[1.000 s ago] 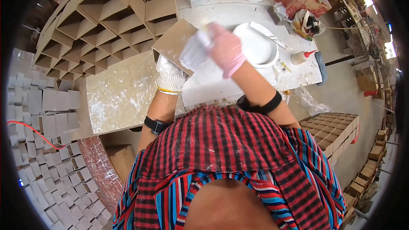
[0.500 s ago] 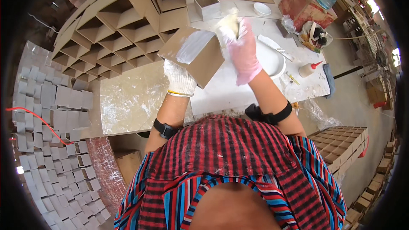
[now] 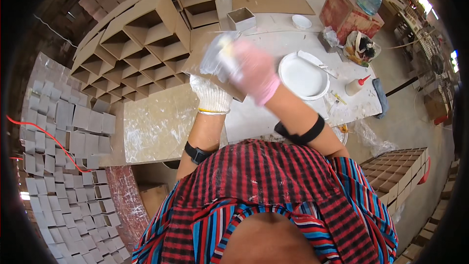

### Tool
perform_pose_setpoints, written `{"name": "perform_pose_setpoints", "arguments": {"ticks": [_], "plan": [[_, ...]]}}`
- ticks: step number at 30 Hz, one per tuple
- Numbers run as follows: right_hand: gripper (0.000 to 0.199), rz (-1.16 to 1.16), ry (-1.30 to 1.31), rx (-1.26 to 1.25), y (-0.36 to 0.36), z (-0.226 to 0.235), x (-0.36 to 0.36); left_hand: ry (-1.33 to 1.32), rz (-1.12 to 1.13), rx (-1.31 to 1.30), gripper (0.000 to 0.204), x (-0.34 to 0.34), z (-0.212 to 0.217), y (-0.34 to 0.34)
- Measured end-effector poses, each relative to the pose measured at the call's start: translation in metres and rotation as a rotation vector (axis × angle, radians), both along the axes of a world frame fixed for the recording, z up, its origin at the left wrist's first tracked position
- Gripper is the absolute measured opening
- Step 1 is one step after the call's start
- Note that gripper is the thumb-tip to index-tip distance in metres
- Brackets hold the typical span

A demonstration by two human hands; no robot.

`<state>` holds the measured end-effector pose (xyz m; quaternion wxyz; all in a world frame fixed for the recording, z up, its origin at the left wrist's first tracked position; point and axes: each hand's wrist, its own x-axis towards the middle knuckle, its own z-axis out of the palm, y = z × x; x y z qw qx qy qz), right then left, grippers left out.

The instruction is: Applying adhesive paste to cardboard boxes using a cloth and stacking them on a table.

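Observation:
My left hand, in a white knit glove with a yellow cuff edge, holds up a brown cardboard box. Its fingers are hidden by the box. Across the box's upper face spreads a wet white coat. My right hand, in a pink glove smeared with white, is blurred by motion over that face. It grips a pale yellow, sponge-like pad against the box. To the right lies a round white tray with white liquid in it. A flat white strip-like tool rests across its rim.
Stacked brown open boxes rise at the left back. A small white-sided box and a white bowl stand behind. A red-capped bottle and blue cloth are at the right edge. Grey-white boxes fill the far left.
My right hand has moved left and down from above the tray onto the box's upper face, bringing the pad with it. The white coat covers more of that face. My left hand still holds the box.

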<state>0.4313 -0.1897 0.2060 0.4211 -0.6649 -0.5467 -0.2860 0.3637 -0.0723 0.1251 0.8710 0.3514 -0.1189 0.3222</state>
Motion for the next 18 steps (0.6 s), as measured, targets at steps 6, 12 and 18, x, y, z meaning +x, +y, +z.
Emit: {"name": "perform_pose_setpoints", "arguments": {"ticks": [6,12,18], "plan": [[0.018,-0.195,-0.153,0.196,0.006,0.002,0.009,0.043,0.012,-0.202,0.045,-0.007,0.019,-0.012],[0.024,0.177,0.462,0.196,-0.004,0.011,0.031,0.091,0.081,-0.147,0.038,-0.007,0.034,-0.007],[0.038,0.428,-0.308,-0.303,-0.015,0.015,0.019,0.522,0.296,0.451,0.046,-0.014,0.041,-0.014]]}}
